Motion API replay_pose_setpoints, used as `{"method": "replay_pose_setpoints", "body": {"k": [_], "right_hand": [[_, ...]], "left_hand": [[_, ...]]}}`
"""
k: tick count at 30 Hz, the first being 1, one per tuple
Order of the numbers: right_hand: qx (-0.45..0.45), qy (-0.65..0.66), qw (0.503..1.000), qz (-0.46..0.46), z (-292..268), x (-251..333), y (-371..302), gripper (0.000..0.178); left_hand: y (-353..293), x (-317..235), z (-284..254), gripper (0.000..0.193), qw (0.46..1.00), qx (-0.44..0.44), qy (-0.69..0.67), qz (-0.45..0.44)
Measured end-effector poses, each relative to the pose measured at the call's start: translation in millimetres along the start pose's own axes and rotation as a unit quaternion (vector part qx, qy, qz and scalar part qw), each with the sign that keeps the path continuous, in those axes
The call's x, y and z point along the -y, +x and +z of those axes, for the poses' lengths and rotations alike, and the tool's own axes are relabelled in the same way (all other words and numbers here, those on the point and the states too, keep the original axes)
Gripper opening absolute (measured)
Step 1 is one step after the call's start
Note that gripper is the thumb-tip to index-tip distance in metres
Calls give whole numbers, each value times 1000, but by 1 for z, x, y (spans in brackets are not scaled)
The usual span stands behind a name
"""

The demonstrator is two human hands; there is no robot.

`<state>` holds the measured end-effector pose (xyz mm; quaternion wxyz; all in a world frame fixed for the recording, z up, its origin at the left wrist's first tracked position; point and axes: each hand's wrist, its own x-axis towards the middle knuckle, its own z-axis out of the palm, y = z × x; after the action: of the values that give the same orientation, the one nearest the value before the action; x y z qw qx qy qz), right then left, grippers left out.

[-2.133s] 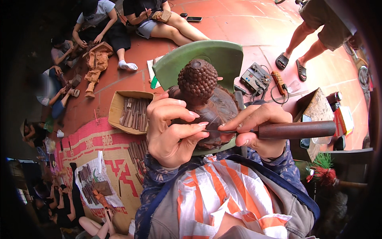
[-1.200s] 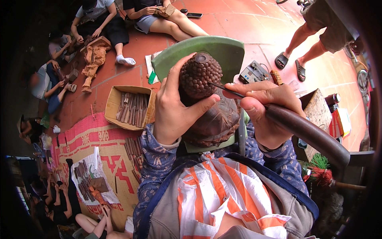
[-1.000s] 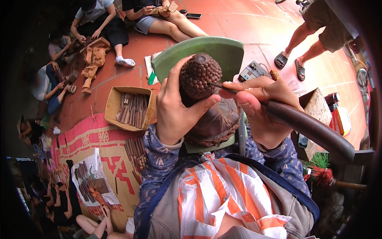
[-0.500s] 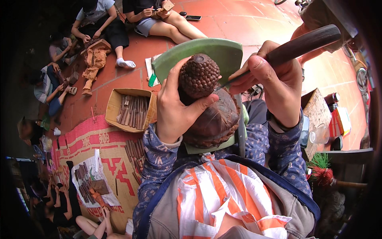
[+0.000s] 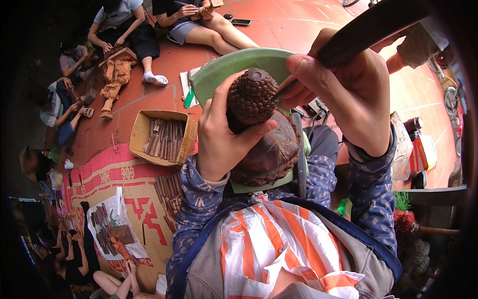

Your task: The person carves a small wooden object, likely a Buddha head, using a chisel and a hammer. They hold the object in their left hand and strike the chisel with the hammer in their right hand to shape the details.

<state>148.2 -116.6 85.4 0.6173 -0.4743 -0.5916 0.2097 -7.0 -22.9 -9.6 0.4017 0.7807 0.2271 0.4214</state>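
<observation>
A dark brown carving point(image 5: 269, 149) with a rounded, beaded knob point(image 5: 253, 97) on top rests before me, against a green curved plastic chair back point(image 5: 224, 67). My left hand point(image 5: 221, 129) is wrapped round the knob, thumb across its near side. In my right hand point(image 5: 348, 89) is a carving chisel point(image 5: 373, 32) with a thick dark handle, closed between thumb and fingers. Its thin blade points left and down toward the knob's right side. Whether the tip touches the beads I cannot tell.
Left of me stands a cardboard box point(image 5: 164, 137) of chisels, with more chisels point(image 5: 169, 194) on a patterned mat point(image 5: 144, 219). Several people sit on the red tile floor, one beside a wooden figure point(image 5: 117, 82). A red-and-green brush point(image 5: 404, 214) lies at right.
My right hand has moved right and slightly nearer with the chisel, whose handle now reaches further up and right. My left hand and the carving have barely shifted.
</observation>
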Motion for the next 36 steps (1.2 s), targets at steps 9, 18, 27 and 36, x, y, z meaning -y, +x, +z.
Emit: {"method": "replay_pose_setpoints", "body": {"k": [9, 18, 27, 36], "right_hand": [[28, -28, 999, -21, 0, 1, 4, 13], [51, -44, 998, 3, -1, 1, 8, 10], [169, 59, 980, 91, -22, -12, 20, 15], [-43, 261, 963, -54, -23, -49, -21, 20]], "left_hand": [[0, 2, 1, 76, 1000, -3, -1, 10], [-1, 6, 3, 77, 999, -20, 8, 41], [1, 3, 2, 77, 999, -18, 8, 39], [0, 1, -1, 76, 999, -3, 9, 30]]}}
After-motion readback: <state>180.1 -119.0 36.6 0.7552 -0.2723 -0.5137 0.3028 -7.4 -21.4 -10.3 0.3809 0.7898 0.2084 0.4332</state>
